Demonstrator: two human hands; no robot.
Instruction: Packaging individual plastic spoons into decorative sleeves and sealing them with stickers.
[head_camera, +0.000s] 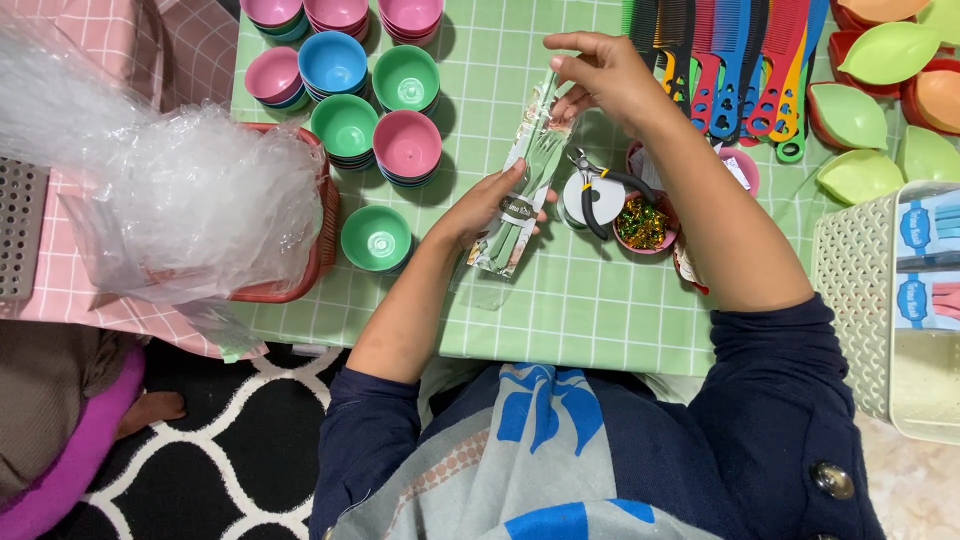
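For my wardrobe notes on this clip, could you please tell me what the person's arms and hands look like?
Both hands, left hand and right hand, are bare, with no gloves, rings or watch visible. The forearms are uncovered; dark navy blue fabric sleeves are pushed up to about the elbows. One round silver metal button sits on the right side of the navy garment.

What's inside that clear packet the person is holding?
The clear packet, held between left hand and right hand, shows pale green forks. A label covers their handles, so the count is unclear.

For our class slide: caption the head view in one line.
Both hands, left hand and right hand, hold a clear packet of forks above a green checked tablecloth.
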